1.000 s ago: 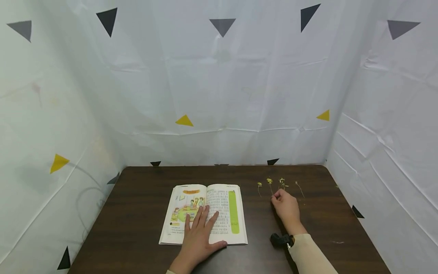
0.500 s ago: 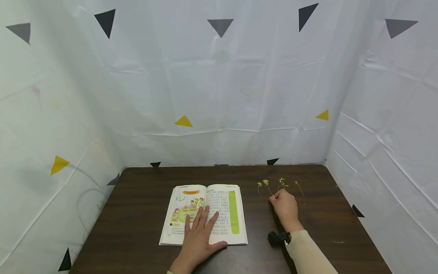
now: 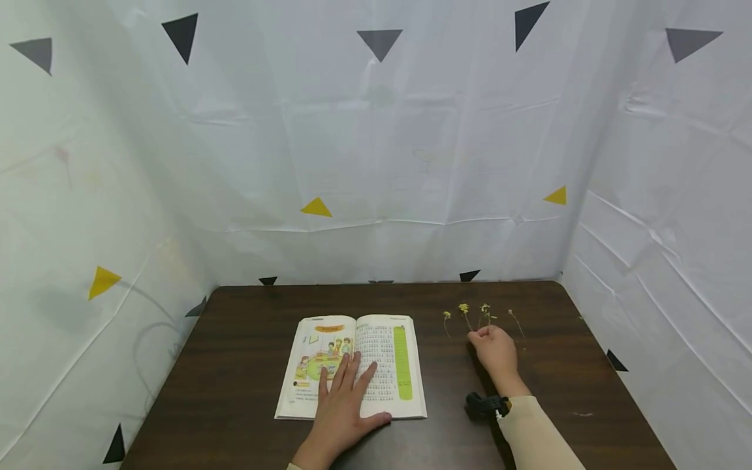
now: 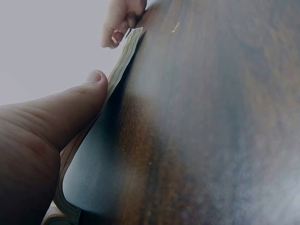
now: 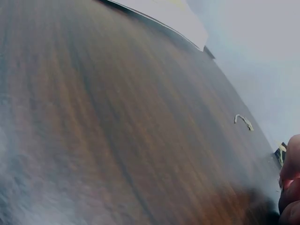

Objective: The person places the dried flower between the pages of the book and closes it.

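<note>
So on the left-center of the dark wood tabletop (image 3: 235, 365) there's an open book (image 3: 352, 365), near the front edge. The left hand (image 3: 343, 405) lies flat on it with fingers spread and straight, pressing across the gutter; from the left wrist view the thumb (image 4: 70, 112) sits right on the page edge. A thin paperback like that looks light and floppy to me, and I'd guess it wants to spring shut, so a flat palm seems the right hold.

Further right, toward the back right part of the tabletop, a row of tiny dried flowers (image 3: 464, 310) lies on the wood. The right hand (image 3: 496, 352) is curled with its fingertips touching a stem end, apparently pinching it, though it's too small to be sure. Those sprigs look weightless and brittle, so I'd take one low on the stem, never by the yellow head.
</note>
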Demonstrator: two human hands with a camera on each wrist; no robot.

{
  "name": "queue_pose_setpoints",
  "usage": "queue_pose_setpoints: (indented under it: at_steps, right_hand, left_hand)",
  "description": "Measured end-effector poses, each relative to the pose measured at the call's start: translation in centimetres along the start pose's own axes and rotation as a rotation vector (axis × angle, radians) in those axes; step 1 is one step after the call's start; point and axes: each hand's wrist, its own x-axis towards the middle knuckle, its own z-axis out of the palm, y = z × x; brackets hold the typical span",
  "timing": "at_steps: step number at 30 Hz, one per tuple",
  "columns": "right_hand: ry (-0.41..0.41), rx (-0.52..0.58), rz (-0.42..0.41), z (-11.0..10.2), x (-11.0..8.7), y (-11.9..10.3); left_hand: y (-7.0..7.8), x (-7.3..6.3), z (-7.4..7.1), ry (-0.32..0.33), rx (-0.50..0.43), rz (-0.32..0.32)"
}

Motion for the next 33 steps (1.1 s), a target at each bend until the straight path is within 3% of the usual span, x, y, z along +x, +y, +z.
queue_pose_setpoints:
  at_steps: [3, 11, 23, 28, 33]
  right_hand:
    - [-0.011, 0.033, 0.010, -0.1, 0.1, 0.0]
    - [-0.086, 0.291, 0.092, -0.8, 0.7, 0.2]
    - [-0.115, 0.240, 0.110, -1.0, 0.3, 0.6]
    - [-0.106, 0.273, 0.136, -1.5, 0.2, 0.3]
    - [-0.139, 0.390, 0.160, -1.6, 0.4, 0.2]
  left_hand:
    - [0.0, 0.0, 0.1, -0.001, 0.005, 0.000]
    - [-0.2, 0.1, 0.2, -0.003, 0.013, -0.006]
    - [0.1, 0.1, 0.0, -0.021, -0.023, -0.009]
    - [0.3, 0.1, -0.2, -0.015, -0.023, 0.000]
    - [0.2, 0.1, -0.4, -0.008, -0.018, 0.002]
